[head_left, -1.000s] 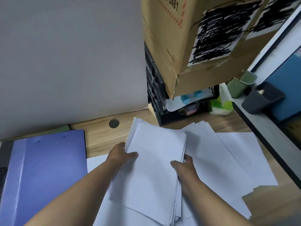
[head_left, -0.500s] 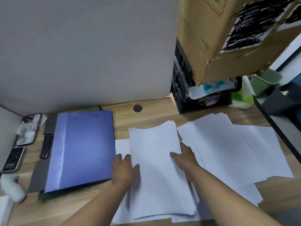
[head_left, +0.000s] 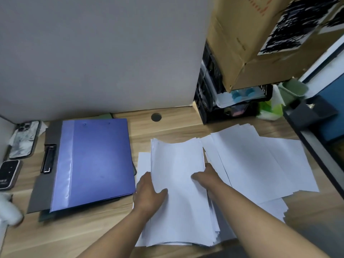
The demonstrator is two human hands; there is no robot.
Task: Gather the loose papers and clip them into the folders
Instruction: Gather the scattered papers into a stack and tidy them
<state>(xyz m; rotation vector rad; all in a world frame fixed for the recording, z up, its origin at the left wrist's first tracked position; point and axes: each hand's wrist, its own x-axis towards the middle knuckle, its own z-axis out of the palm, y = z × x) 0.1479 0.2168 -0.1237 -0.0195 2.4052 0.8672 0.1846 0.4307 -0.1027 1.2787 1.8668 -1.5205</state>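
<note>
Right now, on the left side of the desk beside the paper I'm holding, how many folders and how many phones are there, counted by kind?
Blue folder: 1
Grey folder beneath it, with the black clip: 1
Phones: 2
Total: 4

Landmark: blue folder. A bare strip of desk runs behind it to the right, open as far as the black tray rack. Right of the folder, the gathered paper stack and loose sheets cover the surface. Two phones block its left side. Desk is bare in front of it.
</note>
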